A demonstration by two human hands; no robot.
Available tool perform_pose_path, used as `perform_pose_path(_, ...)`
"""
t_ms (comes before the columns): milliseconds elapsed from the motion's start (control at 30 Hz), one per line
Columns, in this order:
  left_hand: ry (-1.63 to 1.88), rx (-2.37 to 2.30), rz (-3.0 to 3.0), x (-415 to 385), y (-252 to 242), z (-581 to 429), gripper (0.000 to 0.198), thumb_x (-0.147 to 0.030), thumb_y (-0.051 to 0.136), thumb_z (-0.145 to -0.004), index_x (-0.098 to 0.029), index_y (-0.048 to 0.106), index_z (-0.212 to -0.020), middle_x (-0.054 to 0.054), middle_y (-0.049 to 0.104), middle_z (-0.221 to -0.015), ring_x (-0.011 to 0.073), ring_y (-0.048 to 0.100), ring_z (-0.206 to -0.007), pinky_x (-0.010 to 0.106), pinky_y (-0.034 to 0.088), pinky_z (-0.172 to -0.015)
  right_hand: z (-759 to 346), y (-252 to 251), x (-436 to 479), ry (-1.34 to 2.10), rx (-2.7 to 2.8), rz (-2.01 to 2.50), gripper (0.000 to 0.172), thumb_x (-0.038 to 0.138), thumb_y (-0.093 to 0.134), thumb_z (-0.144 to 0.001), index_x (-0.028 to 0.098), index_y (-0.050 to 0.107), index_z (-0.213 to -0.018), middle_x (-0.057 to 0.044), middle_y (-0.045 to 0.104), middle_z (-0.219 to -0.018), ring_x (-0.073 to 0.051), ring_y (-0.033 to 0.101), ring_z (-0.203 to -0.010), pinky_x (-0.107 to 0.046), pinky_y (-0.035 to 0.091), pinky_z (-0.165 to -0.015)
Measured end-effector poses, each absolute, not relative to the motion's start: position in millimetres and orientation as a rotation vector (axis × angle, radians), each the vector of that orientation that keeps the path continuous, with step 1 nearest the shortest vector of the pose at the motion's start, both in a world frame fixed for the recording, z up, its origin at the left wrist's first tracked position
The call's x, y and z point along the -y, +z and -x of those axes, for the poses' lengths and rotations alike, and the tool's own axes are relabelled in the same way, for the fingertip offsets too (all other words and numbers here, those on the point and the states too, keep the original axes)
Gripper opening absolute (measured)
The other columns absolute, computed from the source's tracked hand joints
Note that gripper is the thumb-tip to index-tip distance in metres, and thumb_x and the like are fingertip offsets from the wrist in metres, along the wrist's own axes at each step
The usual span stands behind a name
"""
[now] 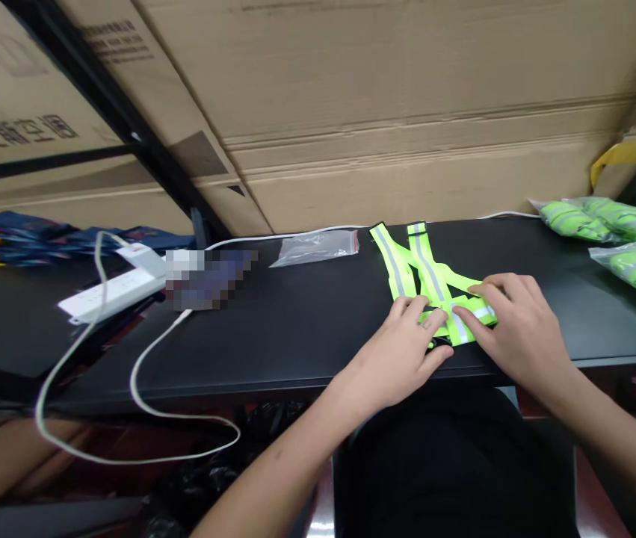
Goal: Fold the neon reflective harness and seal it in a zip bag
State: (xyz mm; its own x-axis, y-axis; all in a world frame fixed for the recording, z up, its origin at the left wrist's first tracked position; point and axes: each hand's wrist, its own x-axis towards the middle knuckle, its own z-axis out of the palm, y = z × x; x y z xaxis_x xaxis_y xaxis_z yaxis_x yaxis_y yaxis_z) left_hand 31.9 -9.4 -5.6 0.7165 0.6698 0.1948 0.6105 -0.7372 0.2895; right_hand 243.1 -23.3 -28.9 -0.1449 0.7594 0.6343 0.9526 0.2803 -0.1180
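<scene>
A neon yellow-green reflective vest (430,265) made of straps with silver stripes lies on the black tabletop. Two of its straps stretch away from me toward the cardboard, one ending in a black slider. My left hand (404,351) has its fingers curled over the vest's near left part, with the thumb by a black buckle (439,342). My right hand (519,321) grips the vest's right side band between thumb and fingers. Parts of the near band are hidden under my fingers.
A clear zip bag (318,248) lies behind, left of the vest. Bagged green vests (625,224) are piled at right. On the left are a white power strip (110,293), a looping white cable (137,373), a pixelated item and dark blue packets (31,235). Cardboard (407,97) stands behind.
</scene>
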Motion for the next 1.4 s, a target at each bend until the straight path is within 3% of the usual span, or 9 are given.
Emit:
perform_pose_path(167, 0.431, -1.014, -2.750, 10.0, -7.7, -31.5, 0.046, -0.033, 0.045, -0.103, -0.026, 0.042, -0.148, 0.012, 0.049, -0.134, 0.0291, 0.043, -0.128, 0.047, 0.044, -0.107, -243.2, -36.9, 25.5, -0.219, 1.702, 1.726, 0.060, 0.059, 0.063, -0.085, 0.011, 0.060, -0.119, -0.020, 0.067, -0.110, -0.033, 0.063, -0.094, -0.044, 0.050, -0.076)
perform_pose_path(333, 0.421, -1.013, -2.773, 10.4, -8.0, -32.1, 0.051, -0.034, 0.043, -0.103, -0.034, 0.035, -0.153, 0.012, 0.048, -0.134, 0.0304, 0.044, -0.125, 0.048, 0.046, -0.102, -246.7, -35.5, 22.0, -0.027, 1.705, 1.797, 0.048, 0.054, 0.062, -0.084, 0.016, 0.064, -0.111, -0.018, 0.072, -0.103, -0.035, 0.068, -0.093, -0.047, 0.053, -0.075)
perform_pose_path(667, 0.445, -1.023, -2.760, 11.7, -10.3, -34.0, 0.051, -0.035, 0.043, -0.103, -0.028, 0.036, -0.154, 0.014, 0.049, -0.135, 0.0309, 0.044, -0.127, 0.048, 0.048, -0.101, -257.8, -19.3, 21.4, 0.291, 1.798, 1.663, 0.049, 0.061, 0.061, -0.085, 0.022, 0.064, -0.116, -0.012, 0.073, -0.111, -0.032, 0.070, -0.101, -0.044, 0.055, -0.081)
perform_pose_path(767, 0.442, -1.019, -2.773, 11.4, -9.7, -34.0, 0.050, -0.033, 0.042, -0.104, -0.030, 0.035, -0.153, 0.012, 0.049, -0.135, 0.0300, 0.044, -0.127, 0.047, 0.047, -0.101, -262.5, -19.4, 23.2, 0.317, 1.782, 1.651, 0.054, 0.062, 0.061, -0.085, 0.024, 0.055, -0.123, -0.009, 0.074, -0.107, -0.027, 0.071, -0.088, -0.038, 0.055, -0.072)
perform_pose_path(900, 0.433, -0.983, -2.780, 11.7, -6.5, -32.5, 0.047, -0.031, 0.043, -0.103, -0.028, 0.039, -0.150, 0.011, 0.052, -0.133, 0.0285, 0.045, -0.125, 0.046, 0.046, -0.104, -266.6, -18.4, 31.0, 0.257, 1.920, 1.621, 0.034, 0.058, 0.058, -0.089, 0.027, 0.060, -0.103, -0.004, 0.075, -0.095, -0.021, 0.067, -0.066, -0.033, 0.050, -0.060)
perform_pose_path(1000, 0.439, -0.959, -2.746, 13.7, -4.5, -29.9, 0.045, -0.033, 0.047, -0.102, -0.027, 0.045, -0.147, 0.010, 0.053, -0.133, 0.0286, 0.045, -0.126, 0.047, 0.047, -0.105, -268.8, -18.9, 39.0, 0.248, 1.999, 1.571, 0.027, 0.052, 0.051, -0.095, 0.027, 0.062, -0.101, -0.004, 0.075, -0.095, -0.022, 0.070, -0.076, -0.035, 0.054, -0.067)
perform_pose_path(1133, 0.437, -0.930, -2.734, 18.0, -4.1, -27.9, 0.044, -0.041, 0.048, -0.101, -0.026, 0.049, -0.143, 0.011, 0.054, -0.134, 0.0295, 0.045, -0.125, 0.047, 0.048, -0.105, -271.3, -25.6, 48.7, 0.165, 2.039, 1.468, 0.034, 0.041, 0.037, -0.101, 0.024, 0.066, -0.107, -0.010, 0.071, -0.115, -0.027, 0.066, -0.111, -0.045, 0.055, -0.092)
perform_pose_path(1200, 0.426, -0.931, -2.750, 19.5, -4.5, -28.3, 0.044, -0.041, 0.048, -0.102, -0.025, 0.050, -0.143, 0.011, 0.054, -0.133, 0.0299, 0.046, -0.125, 0.048, 0.049, -0.104, -271.4, -29.6, 51.5, 0.101, 2.019, 1.462, 0.035, 0.039, 0.037, -0.101, 0.023, 0.068, -0.107, -0.012, 0.068, -0.122, -0.028, 0.065, -0.114, -0.046, 0.055, -0.094)
perform_pose_path(1400, 0.410, -0.942, -2.762, 20.5, -5.9, -30.1, 0.053, -0.050, 0.051, -0.099, -0.021, 0.050, -0.143, 0.013, 0.052, -0.133, 0.0312, 0.044, -0.124, 0.047, 0.049, -0.103, -268.7, -32.2, 49.5, 0.176, 1.754, 1.619, 0.031, 0.036, 0.052, -0.092, 0.023, 0.060, -0.119, -0.009, 0.076, -0.102, -0.026, 0.073, -0.081, -0.039, 0.059, -0.070)
